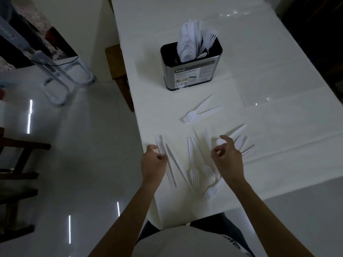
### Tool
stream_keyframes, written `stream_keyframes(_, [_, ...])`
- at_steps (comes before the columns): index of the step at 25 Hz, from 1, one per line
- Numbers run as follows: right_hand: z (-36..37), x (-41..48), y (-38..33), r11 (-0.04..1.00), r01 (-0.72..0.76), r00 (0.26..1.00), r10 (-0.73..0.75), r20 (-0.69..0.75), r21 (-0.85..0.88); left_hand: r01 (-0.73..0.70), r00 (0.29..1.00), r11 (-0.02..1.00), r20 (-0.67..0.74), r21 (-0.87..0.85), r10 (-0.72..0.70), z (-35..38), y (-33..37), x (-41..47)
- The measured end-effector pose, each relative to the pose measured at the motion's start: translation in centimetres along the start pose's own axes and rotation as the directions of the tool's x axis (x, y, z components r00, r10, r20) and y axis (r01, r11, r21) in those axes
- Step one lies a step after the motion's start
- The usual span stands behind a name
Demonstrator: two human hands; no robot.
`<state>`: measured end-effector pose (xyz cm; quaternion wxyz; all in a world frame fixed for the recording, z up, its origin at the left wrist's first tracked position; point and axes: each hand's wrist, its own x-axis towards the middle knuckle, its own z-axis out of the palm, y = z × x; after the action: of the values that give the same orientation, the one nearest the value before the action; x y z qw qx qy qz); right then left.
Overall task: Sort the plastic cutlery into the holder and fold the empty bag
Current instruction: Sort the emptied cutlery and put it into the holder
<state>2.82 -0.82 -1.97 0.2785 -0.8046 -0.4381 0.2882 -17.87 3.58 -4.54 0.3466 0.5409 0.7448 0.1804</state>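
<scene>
- Left grip (pixel 154 161) pinches knives (pixel 160 143) at the tabletop (pixel 278 75) left edge; one slip and they're on the floor (pixel 83 145).
- Right grip (pixel 227 156) half-curled, looks empty I think; could scatter forks (pixel 193 175).

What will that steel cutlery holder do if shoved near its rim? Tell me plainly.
The cutlery holder stands tall on a narrow base, so a high push would probably tip it; a low push likely slides it on the tablecloth. The plastic cutlery inside looks light, adding little ballast.
</scene>
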Motion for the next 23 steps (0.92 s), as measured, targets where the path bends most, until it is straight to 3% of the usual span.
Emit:
stream_keyframes(4, [-0.9, 1.0, -0.3, 0.934, -0.094, 0.995, 0.1, 0.0, 0.345, 0.084, 0.995, 0.996, -0.057, 0.003, -0.083, -0.1, 1.5, -0.4])
stream_keyframes(6, [-1.8, 1.8, -0.4, 0.763, -0.223, 0.973, 0.208, 0.096, 0.607, 0.101, 0.991, 0.994, -0.087, 0.036, -0.098, 0.0, 2.0, -0.7])
stream_keyframes(8, [-3.3, 3.0, 0.1, 0.664, -0.324, 0.944, 0.27, 0.188, 0.674, 0.133, 0.984, 0.991, -0.125, 0.019, -0.129, 0.5, 2.4, -1.1])
stream_keyframes(10, [-4.7, 4.6, 1.4, 0.703, -0.347, 0.938, 0.246, 0.246, 0.621, 0.164, 0.972, 0.986, -0.166, -0.039, -0.168, 1.1, 2.4, -1.5])
stream_keyframes(12, [-5.9, 6.5, 2.6, 0.816, -0.307, 0.939, 0.174, 0.297, 0.491, 0.191, 0.963, 0.98, -0.186, -0.047, -0.197, 1.7, 2.5, -2.2])
stream_keyframes(14, [-7.0, 8.2, 3.7, 0.986, -0.082, 0.943, 0.029, 0.333, 0.147, 0.185, 0.968, 0.983, -0.175, 0.017, -0.18, 2.2, 2.4, -3.3])
stream_keyframes(15, [-7.5, 8.8, 4.1, 0.994, 0.097, 0.927, -0.073, 0.367, -0.048, 0.191, 0.97, 0.98, -0.161, 0.052, -0.18, 2.6, 2.3, -3.9])
stream_keyframes(16, [-7.9, 9.2, 4.6, 0.945, 0.276, 0.889, -0.181, 0.42, -0.175, 0.205, 0.97, 0.976, -0.152, 0.071, -0.192, 2.9, 2.3, -4.4])
stream_keyframes(18, [-8.4, 9.7, 5.4, 0.817, 0.514, 0.765, -0.297, 0.571, -0.263, 0.223, 0.965, 0.972, -0.161, 0.079, -0.209, 3.6, 2.5, -5.1])
stream_keyframes(20, [-8.7, 9.8, 6.3, 0.739, 0.614, 0.669, -0.299, 0.68, -0.278, 0.214, 0.966, 0.973, -0.168, 0.092, -0.196, 4.3, 3.2, -5.5])
stream_keyframes(23, [-9.1, 9.7, 6.5, 0.725, 0.64, 0.634, -0.312, 0.707, -0.255, 0.241, 0.958, 0.967, -0.178, 0.08, -0.224, 4.9, 4.0, -5.5])
